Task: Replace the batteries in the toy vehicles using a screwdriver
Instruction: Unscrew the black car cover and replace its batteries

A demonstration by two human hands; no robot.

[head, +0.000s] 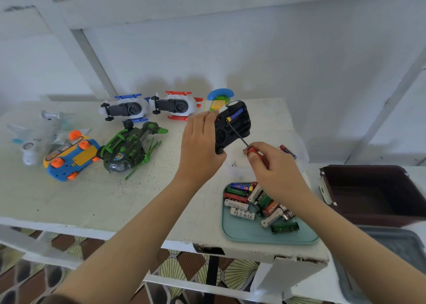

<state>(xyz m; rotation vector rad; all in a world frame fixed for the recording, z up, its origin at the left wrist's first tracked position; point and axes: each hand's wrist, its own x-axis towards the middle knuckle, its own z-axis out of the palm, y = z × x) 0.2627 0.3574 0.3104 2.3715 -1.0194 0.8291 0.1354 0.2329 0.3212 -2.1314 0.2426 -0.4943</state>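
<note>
My left hand (200, 142) grips a black toy vehicle (235, 123), held up above the table with its underside facing me. Its battery bay is uncovered and a blue and yellow battery (235, 116) lies inside. My right hand (269, 165) pinches the red handle of a screwdriver (244, 140). The thin shaft points up and left, and its tip touches the end of the battery in the bay. Several loose batteries (255, 202) lie on a teal tray (288, 236) under my right wrist.
On the white table (115, 202) lie a green helicopter toy (131, 151), a blue and orange car (71, 158), a white plane (34, 140), two white toys upside down (152, 106) and a blue-green toy (220, 98). One battery (288, 151) lies past my right hand. A dark brown bin (373, 193) stands right.
</note>
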